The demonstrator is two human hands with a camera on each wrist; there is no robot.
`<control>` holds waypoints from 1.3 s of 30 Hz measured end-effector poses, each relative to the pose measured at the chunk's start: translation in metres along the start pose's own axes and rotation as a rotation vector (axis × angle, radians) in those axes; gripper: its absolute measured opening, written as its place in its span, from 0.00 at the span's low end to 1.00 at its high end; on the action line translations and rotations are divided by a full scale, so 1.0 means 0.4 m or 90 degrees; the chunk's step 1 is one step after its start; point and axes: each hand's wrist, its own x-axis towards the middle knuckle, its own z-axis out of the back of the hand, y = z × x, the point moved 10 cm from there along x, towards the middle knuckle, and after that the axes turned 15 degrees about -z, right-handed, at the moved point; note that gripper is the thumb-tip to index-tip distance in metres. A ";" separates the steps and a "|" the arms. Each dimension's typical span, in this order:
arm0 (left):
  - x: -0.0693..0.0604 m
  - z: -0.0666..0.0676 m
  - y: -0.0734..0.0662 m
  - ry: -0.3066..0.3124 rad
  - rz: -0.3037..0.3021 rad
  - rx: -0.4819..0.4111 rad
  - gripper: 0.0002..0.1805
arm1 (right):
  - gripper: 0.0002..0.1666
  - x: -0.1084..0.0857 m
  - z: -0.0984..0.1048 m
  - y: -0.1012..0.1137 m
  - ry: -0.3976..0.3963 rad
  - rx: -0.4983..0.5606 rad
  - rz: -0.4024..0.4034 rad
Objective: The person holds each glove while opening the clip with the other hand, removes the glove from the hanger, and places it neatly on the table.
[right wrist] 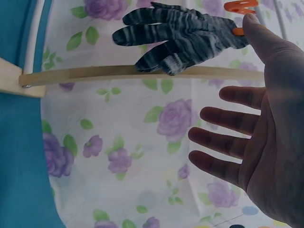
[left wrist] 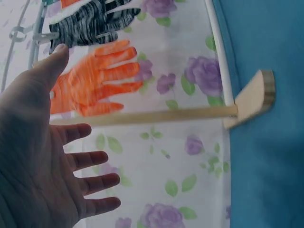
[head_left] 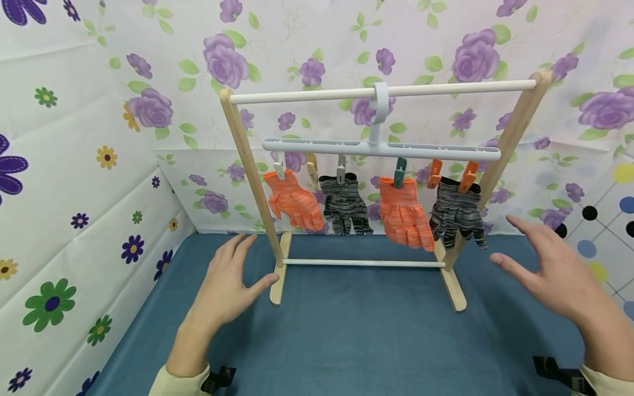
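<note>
My left hand (head_left: 223, 286) hovers left of the wooden rack with its fingers spread, holding nothing. On the other side my right hand (head_left: 559, 269) is likewise spread and bare, near the rack's right post (head_left: 515, 129). Between them a pale grey hanger (head_left: 322, 146) hangs from the rack's white top rod (head_left: 307, 95). Clipped under it are an orange glove (head_left: 296, 202), a grey-black glove (head_left: 344, 203), a second orange glove (head_left: 403, 212) and a second grey-black glove (head_left: 457, 212). In the left wrist view the first orange glove (left wrist: 97, 78) appears beyond my thumb.
A yellow clothespin (head_left: 312, 168) and an orange clothespin (head_left: 434, 174) hang from the hanger without a glove. The rack's wooden feet (head_left: 452, 283) stand on a blue cloth (head_left: 366, 335). Flowered sheets (head_left: 173, 110) enclose the back and left.
</note>
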 end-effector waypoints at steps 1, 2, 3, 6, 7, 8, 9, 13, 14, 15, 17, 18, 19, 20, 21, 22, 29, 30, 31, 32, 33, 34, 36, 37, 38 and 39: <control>0.005 0.000 -0.009 -0.003 -0.005 -0.008 0.57 | 0.55 0.000 0.005 0.006 -0.004 0.003 0.003; 0.009 0.000 -0.017 -0.006 -0.010 -0.014 0.57 | 0.54 0.000 0.010 0.010 -0.007 0.006 0.004; 0.014 0.001 -0.026 -0.009 -0.015 -0.019 0.56 | 0.54 0.000 0.014 0.015 -0.010 0.008 0.006; 0.028 0.004 -0.051 -0.018 -0.033 -0.030 0.56 | 0.54 0.000 0.028 0.029 -0.022 0.012 0.009; 0.033 0.005 -0.059 -0.020 -0.039 -0.033 0.56 | 0.54 0.000 0.033 0.035 -0.027 0.013 0.012; 0.038 0.005 -0.067 -0.021 -0.046 -0.036 0.55 | 0.54 -0.001 0.038 0.040 -0.033 0.015 0.016; 0.042 0.005 -0.075 -0.022 -0.053 -0.040 0.55 | 0.53 -0.001 0.043 0.046 -0.038 0.016 0.020; 0.061 0.002 -0.108 -0.028 -0.078 -0.061 0.53 | 0.52 0.001 0.060 0.069 -0.053 0.024 0.037; 0.065 0.001 -0.116 -0.029 -0.085 -0.067 0.52 | 0.52 0.002 0.063 0.074 -0.055 0.024 0.038; 0.069 -0.001 -0.125 -0.031 -0.091 -0.073 0.52 | 0.52 0.003 0.065 0.078 -0.056 0.024 0.039; 0.078 -0.004 -0.144 -0.035 -0.105 -0.084 0.51 | 0.52 0.005 0.069 0.086 -0.059 0.023 0.040; 0.082 -0.007 -0.154 -0.036 -0.111 -0.088 0.50 | 0.51 0.005 0.071 0.089 -0.060 0.023 0.041; 0.087 -0.008 -0.165 -0.038 -0.119 -0.092 0.50 | 0.51 0.006 0.073 0.093 -0.061 0.024 0.042; 0.091 -0.011 -0.174 -0.039 -0.123 -0.096 0.50 | 0.51 0.006 0.075 0.097 -0.062 0.026 0.047; 0.095 -0.014 -0.185 -0.038 -0.128 -0.100 0.50 | 0.51 0.007 0.077 0.101 -0.062 0.029 0.051; 0.099 -0.017 -0.194 -0.038 -0.132 -0.107 0.50 | 0.51 0.008 0.080 0.105 -0.063 0.033 0.053; 0.140 -0.037 -0.268 -0.023 -0.164 -0.148 0.49 | 0.49 0.010 0.089 0.127 -0.065 0.050 0.073; 0.148 -0.039 -0.279 -0.023 -0.174 -0.151 0.49 | 0.49 0.011 0.089 0.129 -0.064 0.052 0.074; 0.154 -0.041 -0.289 -0.024 -0.183 -0.155 0.49 | 0.50 0.011 0.089 0.131 -0.064 0.054 0.074; 0.161 -0.043 -0.299 -0.024 -0.192 -0.162 0.49 | 0.50 0.012 0.089 0.133 -0.064 0.058 0.074; 0.167 -0.044 -0.310 -0.024 -0.200 -0.167 0.48 | 0.50 0.014 0.089 0.134 -0.064 0.061 0.074; 0.174 -0.047 -0.320 -0.024 -0.207 -0.174 0.48 | 0.50 0.015 0.090 0.136 -0.064 0.063 0.076; 0.187 -0.053 -0.340 -0.021 -0.216 -0.188 0.48 | 0.50 0.015 0.093 0.140 -0.067 0.069 0.081; 0.193 -0.057 -0.351 -0.017 -0.220 -0.198 0.47 | 0.50 0.015 0.096 0.143 -0.069 0.072 0.084; 0.200 -0.060 -0.363 -0.014 -0.224 -0.209 0.47 | 0.50 0.016 0.097 0.144 -0.069 0.075 0.086; 0.209 -0.065 -0.375 -0.010 -0.228 -0.220 0.47 | 0.49 0.016 0.099 0.145 -0.070 0.077 0.088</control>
